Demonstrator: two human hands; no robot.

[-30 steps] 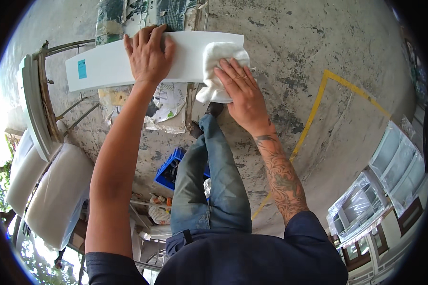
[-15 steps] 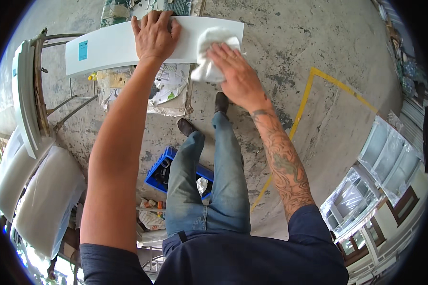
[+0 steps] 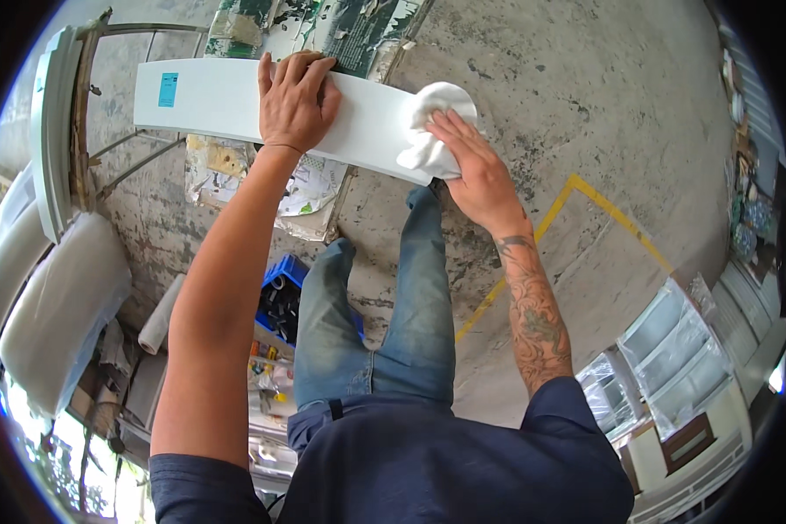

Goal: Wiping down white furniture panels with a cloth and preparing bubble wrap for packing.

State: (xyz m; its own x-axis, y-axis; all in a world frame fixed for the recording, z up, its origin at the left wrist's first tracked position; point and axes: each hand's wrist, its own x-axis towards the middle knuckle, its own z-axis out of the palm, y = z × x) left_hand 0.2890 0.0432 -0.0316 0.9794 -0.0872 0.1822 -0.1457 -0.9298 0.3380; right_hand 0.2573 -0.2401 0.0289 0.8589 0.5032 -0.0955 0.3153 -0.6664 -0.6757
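A long white panel [image 3: 210, 99] with a blue label [image 3: 168, 89] near its left end lies across a work stand [image 3: 341, 35] covered in worn paper and peeling green paint. My left hand [image 3: 295, 103] rests flat on the middle of the panel, fingers spread. At the panel's right end my right hand [image 3: 476, 170] presses a bunched white cloth [image 3: 441, 100], its fingers lying over the fabric. Part of the cloth hangs past the panel's edge.
A blue crate [image 3: 275, 301] of dark parts stands on the floor by my legs. To the left are a metal rack [image 3: 79, 131] with white panels and large wrapped pieces [image 3: 65, 306]. Yellow floor tape [image 3: 576, 182] and plastic-wrapped frames [image 3: 677, 349] lie to the right.
My right hand has slid the cloth rightward and nearer to the panel's right end. The panel's right end now sits lower in view. My left hand stays on the panel.
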